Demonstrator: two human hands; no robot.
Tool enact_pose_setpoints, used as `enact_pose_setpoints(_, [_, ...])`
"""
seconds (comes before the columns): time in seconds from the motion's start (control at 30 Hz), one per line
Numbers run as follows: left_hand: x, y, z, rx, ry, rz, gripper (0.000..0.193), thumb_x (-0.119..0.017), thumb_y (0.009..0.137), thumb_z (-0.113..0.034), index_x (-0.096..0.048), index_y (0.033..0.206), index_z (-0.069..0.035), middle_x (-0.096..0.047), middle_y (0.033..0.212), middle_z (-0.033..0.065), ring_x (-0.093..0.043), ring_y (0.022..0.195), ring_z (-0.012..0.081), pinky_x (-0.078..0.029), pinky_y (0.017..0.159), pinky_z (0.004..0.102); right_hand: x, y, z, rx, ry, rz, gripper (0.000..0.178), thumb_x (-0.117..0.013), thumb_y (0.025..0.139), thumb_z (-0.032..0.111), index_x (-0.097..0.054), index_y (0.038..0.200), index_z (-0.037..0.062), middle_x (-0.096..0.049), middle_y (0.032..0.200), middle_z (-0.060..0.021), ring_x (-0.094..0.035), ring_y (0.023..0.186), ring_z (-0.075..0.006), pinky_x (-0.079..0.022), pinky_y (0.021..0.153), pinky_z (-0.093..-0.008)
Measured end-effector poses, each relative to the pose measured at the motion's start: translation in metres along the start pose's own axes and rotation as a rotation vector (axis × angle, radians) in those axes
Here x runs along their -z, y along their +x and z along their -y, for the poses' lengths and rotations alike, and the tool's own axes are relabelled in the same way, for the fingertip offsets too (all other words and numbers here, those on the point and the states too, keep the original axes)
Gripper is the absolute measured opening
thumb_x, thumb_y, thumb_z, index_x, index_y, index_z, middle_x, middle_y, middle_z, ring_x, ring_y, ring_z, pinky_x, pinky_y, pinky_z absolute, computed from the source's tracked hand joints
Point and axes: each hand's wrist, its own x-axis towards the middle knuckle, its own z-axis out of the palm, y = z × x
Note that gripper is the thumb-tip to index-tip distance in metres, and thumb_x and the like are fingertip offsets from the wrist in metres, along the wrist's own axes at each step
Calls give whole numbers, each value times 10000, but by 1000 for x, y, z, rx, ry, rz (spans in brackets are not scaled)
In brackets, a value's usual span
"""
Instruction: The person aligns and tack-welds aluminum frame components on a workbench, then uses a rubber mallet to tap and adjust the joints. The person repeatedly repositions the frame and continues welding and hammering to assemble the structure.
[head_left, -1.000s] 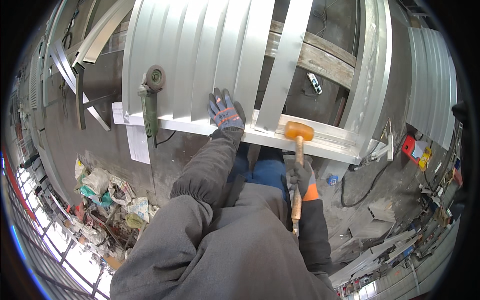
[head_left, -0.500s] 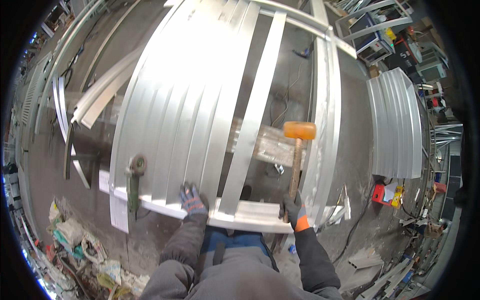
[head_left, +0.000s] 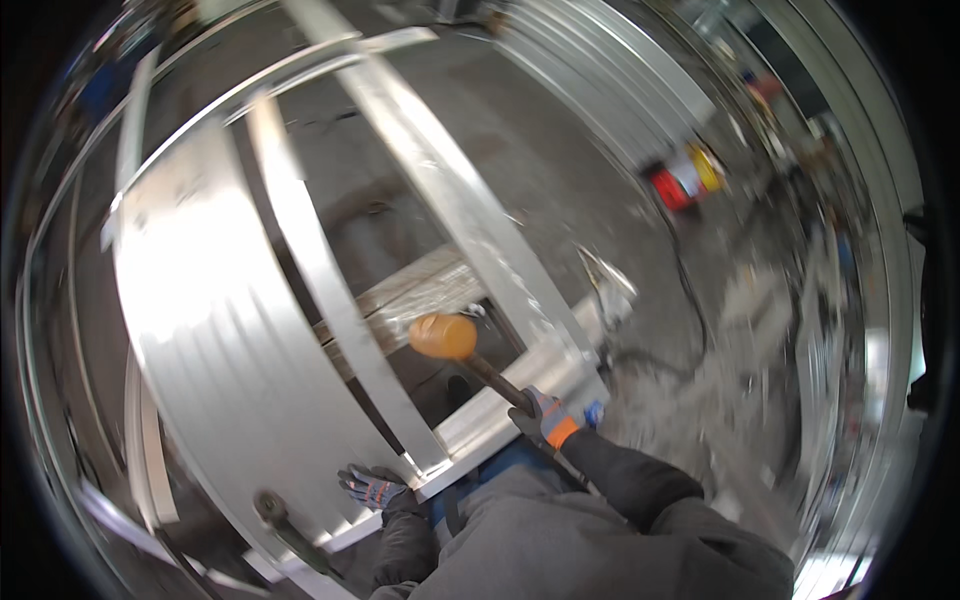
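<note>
In the head view, your right hand (head_left: 545,415) is clenched around the handle of the orange-headed mallet (head_left: 443,337), whose head hangs over the gap beside the single metal slat (head_left: 330,270). Your left hand's grip is released: it lies on the ribbed metal panel (head_left: 230,330), fingers spread, near that slat's lower end. A stray blow there could catch your left fingers. A glancing or overly hard hit might dent the slat or knock it askew against the metal frame (head_left: 480,230). The angle grinder (head_left: 297,540) lies near the panel's edge; jarring could shake it off. As for containers, the red-and-yellow box (head_left: 687,178) on the floor is blurred; you cannot tell whether anything is inside.
</note>
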Motion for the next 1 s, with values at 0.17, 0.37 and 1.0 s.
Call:
enact_pose_setpoints(0.17, [-18,1,4,-52,353,74,701,-540,973,-430,-306,1562,-128,-279,1622,200,-322,1468,409,-334,1152,546,-41,-131,-103,5,-88,-223,385,-612,949,250,-575,1315,136,-705,1101,-180,-659,1036,-402,-510,896,-474])
enact_pose_setpoints(0.37, [-28,8,5,62,297,150,638,-376,1052,-340,-151,1627,-179,-177,1669,184,-348,1476,381,-417,1091,509,-177,-339,-235,-556,105,-381,528,-708,872,419,-605,1292,116,-696,1117,-234,-658,1027,-429,-524,874,-487])
enact_pose_setpoints(1.0, [-27,-169,-51,-429,451,398,813,-645,916,-397,-270,1549,-50,-527,1376,268,-576,1230,430,-487,1037,508,-215,-512,-485,-1395,1701,-598,373,-611,965,330,-616,1219,57,-658,756,-145,-628,632,-281,-506,594,-457])
